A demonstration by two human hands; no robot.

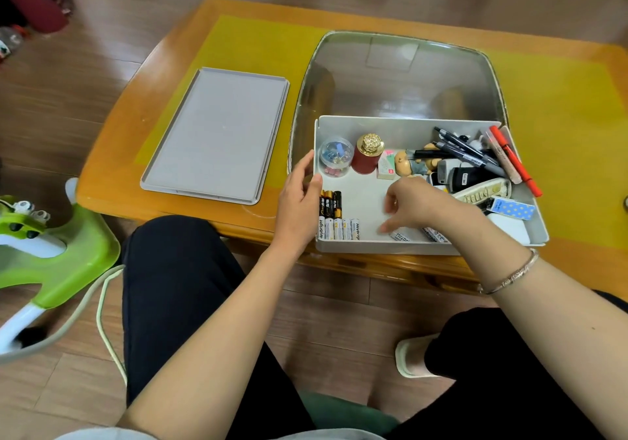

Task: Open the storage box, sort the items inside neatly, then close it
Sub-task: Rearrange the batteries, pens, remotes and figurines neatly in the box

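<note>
On table edge: storage box, lid off alongside. Batteries ranked; pens unsorted. Left hand steadying wall, fingers relaxed; right hand reaching loose battery, grasp unclear.

table: orange wooden coffee table, yellow panels, glass centre pane
left on top: grey lid, lying flat
right, near edge: open storage box, partly over the glass

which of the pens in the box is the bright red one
The bright red-orange marker pen lying at the far right of the white storage box, its tip resting over the right wall. The black pens beside it are dark-barrelled.
</note>
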